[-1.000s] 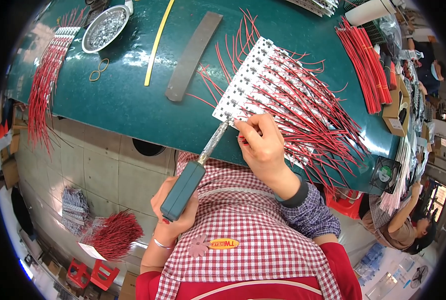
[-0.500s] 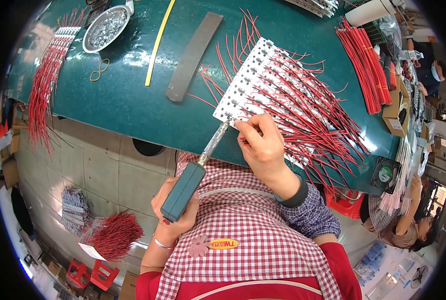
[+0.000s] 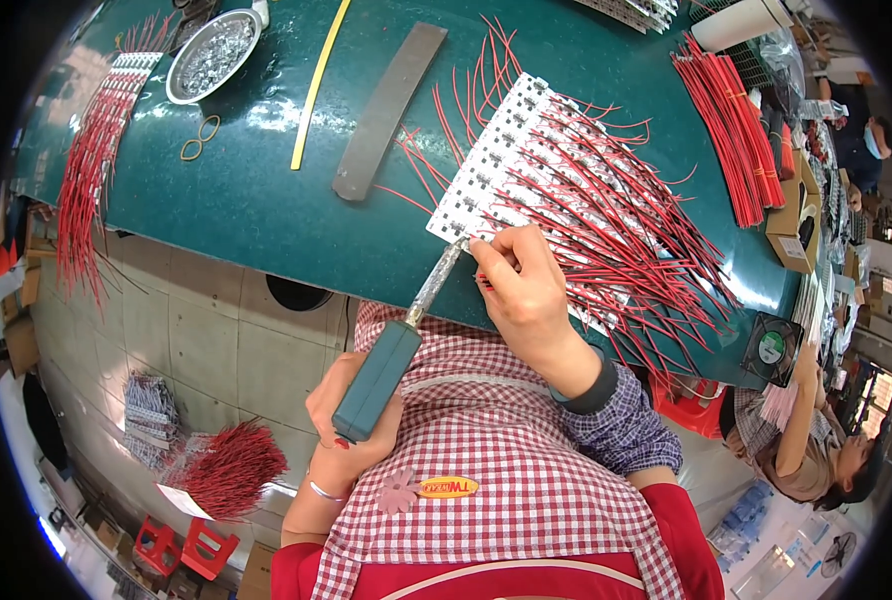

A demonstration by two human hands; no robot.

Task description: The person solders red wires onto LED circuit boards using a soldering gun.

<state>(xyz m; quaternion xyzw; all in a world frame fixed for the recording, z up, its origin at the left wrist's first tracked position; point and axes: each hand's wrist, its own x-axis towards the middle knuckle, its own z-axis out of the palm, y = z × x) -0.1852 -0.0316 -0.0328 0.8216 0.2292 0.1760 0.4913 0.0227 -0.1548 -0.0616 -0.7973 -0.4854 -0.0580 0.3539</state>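
In my left hand [image 3: 338, 408] is a soldering iron [image 3: 378, 380] with a dark green handle, its metal shaft pointing up and away. The iron's tip reaches the near left corner of a white circuit board panel [image 3: 486, 160], right beside my right fingertips. My right hand [image 3: 528, 300] is closed in a pinch at that corner, on what looks like a thin red wire, mostly hidden by the fingers. Many red and black wires [image 3: 616, 220] fan out over the panel toward the right. Several red wires also stick out past its left edge.
On the green table [image 3: 256, 190] lie a grey strip [image 3: 391, 110], a yellow strip [image 3: 318, 90], rubber bands [image 3: 194, 150] and a metal bowl [image 3: 214, 58]. Wired boards [image 3: 96, 160] hang over the left edge. Red wire bundles [image 3: 731, 130] and a small fan [image 3: 771, 347] are at right. Other people work beyond.
The soldering iron's handle has shifted slightly up and right with my left hand, and its tip sits closer to my right fingertips. My right hand has barely moved.
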